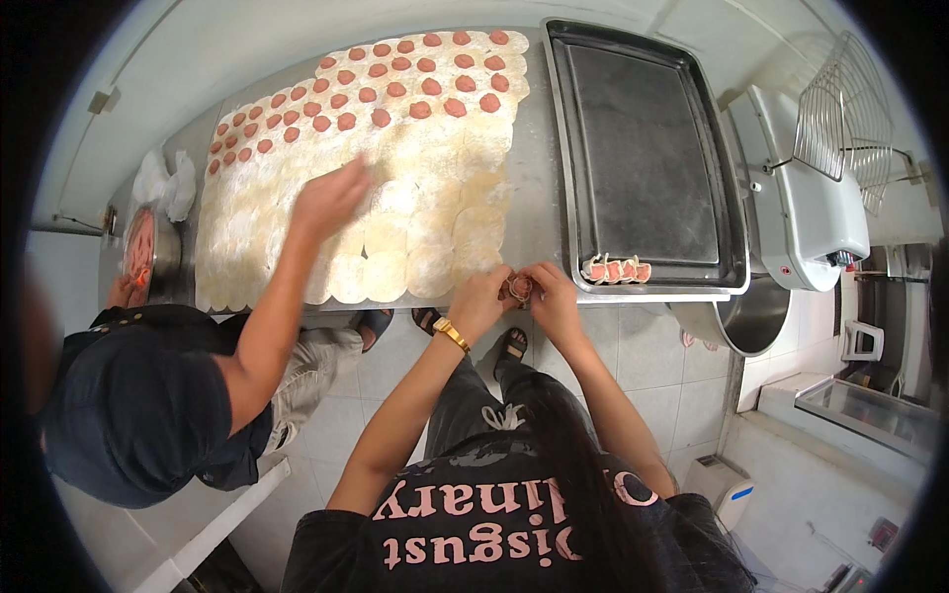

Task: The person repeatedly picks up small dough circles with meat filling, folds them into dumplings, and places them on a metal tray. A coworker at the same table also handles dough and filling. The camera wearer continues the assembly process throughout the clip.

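Observation:
At the table's front edge, my left hand and my right hand pinch a small dumpling between them. Its thin wrapper is gathered round pink filling. Just left of my hands lies a broad sheet of overlapping round dough wrappers, dusted with flour. Dollops of pink filling sit in rows on its far wrappers. To my right is a dark metal tray, with several shaped dumplings in a row along its near edge.
On the left, a co-worker's hand is blurred over the wrappers; the other holds a metal bowl of pink filling. A white plastic bag lies behind the bowl. Right of the tray stand a white machine with a wire guard and a large metal bowl.

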`<action>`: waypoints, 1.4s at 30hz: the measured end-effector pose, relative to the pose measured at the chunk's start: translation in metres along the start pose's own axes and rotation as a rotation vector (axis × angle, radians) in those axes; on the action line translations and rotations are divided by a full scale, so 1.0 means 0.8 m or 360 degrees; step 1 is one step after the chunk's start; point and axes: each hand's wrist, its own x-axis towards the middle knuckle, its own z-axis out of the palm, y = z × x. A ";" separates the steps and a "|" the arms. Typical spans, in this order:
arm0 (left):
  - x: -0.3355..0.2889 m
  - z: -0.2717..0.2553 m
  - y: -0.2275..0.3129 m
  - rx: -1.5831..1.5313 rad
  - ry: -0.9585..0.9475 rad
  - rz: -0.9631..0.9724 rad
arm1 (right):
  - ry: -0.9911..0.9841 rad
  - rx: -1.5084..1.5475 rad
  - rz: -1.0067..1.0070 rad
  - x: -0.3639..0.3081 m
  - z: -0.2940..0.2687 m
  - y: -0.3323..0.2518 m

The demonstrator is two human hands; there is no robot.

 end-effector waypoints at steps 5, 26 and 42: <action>-0.005 0.003 -0.001 0.0033 0.0080 -0.0002 | 0.0041 -0.0120 -0.0016 -0.007 -0.006 -0.003; 0.002 0.045 -0.009 -0.0351 0.0307 0.0091 | -0.0278 -0.0469 -0.0464 0.010 -0.014 0.010; 0.025 0.068 -0.022 0.0070 0.0483 0.0162 | -0.0758 -0.0691 -0.0738 0.055 -0.027 0.124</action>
